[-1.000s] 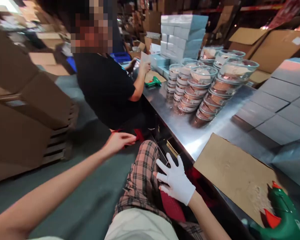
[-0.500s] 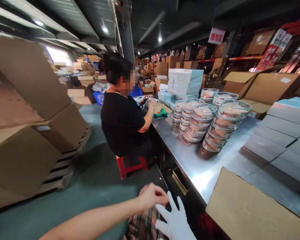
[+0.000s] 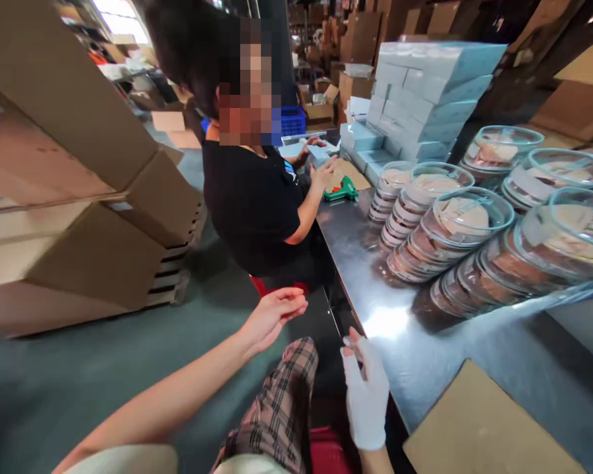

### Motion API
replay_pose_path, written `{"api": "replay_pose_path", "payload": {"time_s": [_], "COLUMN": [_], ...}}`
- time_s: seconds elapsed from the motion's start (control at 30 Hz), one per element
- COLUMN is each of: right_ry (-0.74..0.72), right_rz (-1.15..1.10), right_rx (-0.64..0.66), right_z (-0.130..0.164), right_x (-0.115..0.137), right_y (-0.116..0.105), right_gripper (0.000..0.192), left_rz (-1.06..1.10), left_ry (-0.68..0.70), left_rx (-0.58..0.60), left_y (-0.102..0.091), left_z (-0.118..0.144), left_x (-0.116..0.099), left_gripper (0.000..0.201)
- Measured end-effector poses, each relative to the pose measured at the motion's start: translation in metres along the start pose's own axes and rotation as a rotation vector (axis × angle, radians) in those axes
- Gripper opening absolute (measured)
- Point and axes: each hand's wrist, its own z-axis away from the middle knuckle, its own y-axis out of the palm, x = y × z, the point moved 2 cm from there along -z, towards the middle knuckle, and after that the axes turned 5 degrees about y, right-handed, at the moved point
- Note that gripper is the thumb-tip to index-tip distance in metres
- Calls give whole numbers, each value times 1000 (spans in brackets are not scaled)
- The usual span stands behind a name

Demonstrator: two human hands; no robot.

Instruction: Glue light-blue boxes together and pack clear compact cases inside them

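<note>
left hand [image 3: 271,316]: bare, fingers loosely curled, empty | right hand [image 3: 368,395]: white-gloved, fingers straight, empty, beside bench [image 3: 400,329] edge | stacked lidded bowls [image 3: 454,243]: nested to save bench room

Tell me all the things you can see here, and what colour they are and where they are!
round tubs: several leaning stacks, clear with pinkish insides, on the table at right
table: one, shiny metal, along the right
boxes: one tall pile, pale blue, at the table's far end
glue gun: one, green, on the table by the co-worker
cardboard sheet: one, brown, on the table's near end
cartons: a big flattened stack, brown, on the floor at left
co-worker: one, black shirt, seated at the table, handling a small pale box
left hand: bare, empty, above the knee
right hand: white glove, beside the table edge, holds nothing visible
</note>
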Motion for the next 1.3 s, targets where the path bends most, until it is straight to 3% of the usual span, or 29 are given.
{"api": "replay_pose_path", "payload": {"time_s": [0.17,0.27,0.4,0.6,0.77,0.83,0.97,1.13,1.3], "right_ry": [-359,-467,-528,27,273,364,516,629,717], "right_rz": [116,300,510,288,163,73,-99,-208,-330], "right_rx": [174,151,70,-153,-309,-348,-374,-388,-320], "right_z": [-29,-33,-35,-43,-31,-25,-13,22,107], "right_x": [90,117,133,148,171,178,188,188,182], "right_y": [21,39,64,82,84,86,86,66,34], "right_gripper": [40,28,20,32,40,45,49,54,61], "left_rz": [40,96,181,138,17,-131,-487,-534,-535], "left_ry": [-20,-38,-90,-248,-282,-156,240,332,278], "left_rx": [-22,-24,-40,-31,108,204,441,716,995], "left_y": [35,43,37,26,25,25,28,35,25], "left_z": [34,49,50,31,19,19,31,62,107], "left_x": [-18,-34,-59,-83,-96,-101,-107,-106,-101], "left_gripper": [43,46,46,59,55,49,25,21,20]}}
